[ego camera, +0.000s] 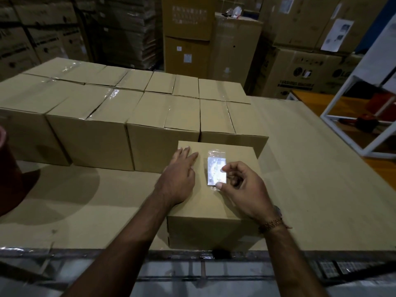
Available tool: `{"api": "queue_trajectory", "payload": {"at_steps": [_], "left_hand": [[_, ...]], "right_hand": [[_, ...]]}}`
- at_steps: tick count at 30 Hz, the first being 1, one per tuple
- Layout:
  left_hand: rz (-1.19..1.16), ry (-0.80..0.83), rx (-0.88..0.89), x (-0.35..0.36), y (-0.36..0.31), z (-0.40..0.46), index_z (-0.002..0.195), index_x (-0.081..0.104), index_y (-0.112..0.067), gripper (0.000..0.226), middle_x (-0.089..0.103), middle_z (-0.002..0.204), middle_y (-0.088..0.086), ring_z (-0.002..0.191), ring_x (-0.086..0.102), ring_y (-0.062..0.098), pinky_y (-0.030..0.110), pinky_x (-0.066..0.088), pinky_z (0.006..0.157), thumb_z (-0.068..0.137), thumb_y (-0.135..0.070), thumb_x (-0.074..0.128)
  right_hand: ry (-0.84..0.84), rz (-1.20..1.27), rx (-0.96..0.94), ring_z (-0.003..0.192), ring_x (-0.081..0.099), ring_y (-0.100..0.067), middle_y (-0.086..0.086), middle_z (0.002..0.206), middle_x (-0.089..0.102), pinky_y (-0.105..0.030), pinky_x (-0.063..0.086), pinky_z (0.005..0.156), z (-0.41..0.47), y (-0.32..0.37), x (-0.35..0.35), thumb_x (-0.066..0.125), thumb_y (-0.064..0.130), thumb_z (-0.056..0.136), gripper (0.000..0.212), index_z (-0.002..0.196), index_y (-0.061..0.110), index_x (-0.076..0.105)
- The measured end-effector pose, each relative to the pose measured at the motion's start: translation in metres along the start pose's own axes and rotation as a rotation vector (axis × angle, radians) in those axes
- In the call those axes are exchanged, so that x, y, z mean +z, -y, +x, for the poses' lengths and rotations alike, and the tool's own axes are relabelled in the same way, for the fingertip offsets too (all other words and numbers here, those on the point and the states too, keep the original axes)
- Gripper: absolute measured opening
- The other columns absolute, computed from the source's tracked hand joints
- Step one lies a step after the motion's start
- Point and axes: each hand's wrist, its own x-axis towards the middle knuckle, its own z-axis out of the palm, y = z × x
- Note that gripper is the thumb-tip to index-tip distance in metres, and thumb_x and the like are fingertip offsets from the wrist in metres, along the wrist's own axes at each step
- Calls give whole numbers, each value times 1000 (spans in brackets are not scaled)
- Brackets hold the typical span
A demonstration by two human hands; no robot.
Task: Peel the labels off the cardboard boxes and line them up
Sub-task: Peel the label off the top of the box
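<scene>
Nearest: single cardboard box (199, 224) at front edge of cardboard-covered table (300, 189). Left hand (179, 179) flat on box top, fingers straight and together, pressing. Right hand (242, 187) pinches white label (216, 171) by right edge, thumb and forefinger; label lies on box top under clear tape. Behind: two rows of taped boxes (120, 116), touching side by side. Far: stacked warehouse cartons (304, 69).

L hand (181, 179) flat, palm down, fingers straight & spread fwd. R hand (242, 187) curled, thumb tip & index tip pinched close together. Both forearms bare, R wrist w/ bracelet (271, 224).
</scene>
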Motion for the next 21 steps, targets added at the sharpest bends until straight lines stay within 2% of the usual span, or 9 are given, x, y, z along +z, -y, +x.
{"api": "queue_trajectory", "payload": {"at_steps": [2,4,6,10,14,17,21], "left_hand": [[-1,2,-3,0,0,0,164,30,-32,56,12,175,-11,161,1,13,60,28,124,109,-23,39],[-4,-4,2,0,0,1,163,31,-32,56,13,174,-10,161,1,12,60,29,124,108,-22,38],[-6,-9,6,1,1,1,163,32,-31,56,14,174,-10,161,2,12,59,29,124,108,-22,37],[-13,-11,13,1,2,1,163,32,-31,56,14,174,-10,161,2,11,59,28,125,108,-22,38],[-22,-14,10,1,2,2,163,33,-31,56,15,174,-10,161,3,11,58,27,125,108,-22,38],[-21,-15,0,2,2,3,162,33,-32,55,15,174,-10,161,4,12,58,28,125,108,-23,39],[-10,-10,2,2,2,3,163,33,-32,56,14,174,-10,161,4,12,57,28,125,108,-23,39]], "right_hand": [[11,-73,-19,100,68,-6,18,112,72,-23,63,76,-4,2,-1,92,30,83,55,124,41,57],[-75,-118,-43,85,65,-1,14,96,71,-12,53,66,-8,5,3,94,27,81,64,129,38,54],[-165,-118,-55,77,63,-5,10,84,70,-14,50,60,-10,4,7,96,26,77,61,125,34,58],[-182,-76,-59,72,65,-10,8,80,71,-22,54,61,-9,3,7,97,24,75,54,117,32,64],[-163,-68,-78,73,64,-14,5,83,71,-30,56,63,-9,1,8,94,20,79,53,120,34,63],[-149,-87,-72,78,67,-12,8,89,73,-29,59,64,-8,-1,8,93,23,82,55,122,39,60],[-125,-73,-64,77,67,-12,9,89,74,-34,60,66,-7,-1,6,92,24,83,55,125,38,60]]}}
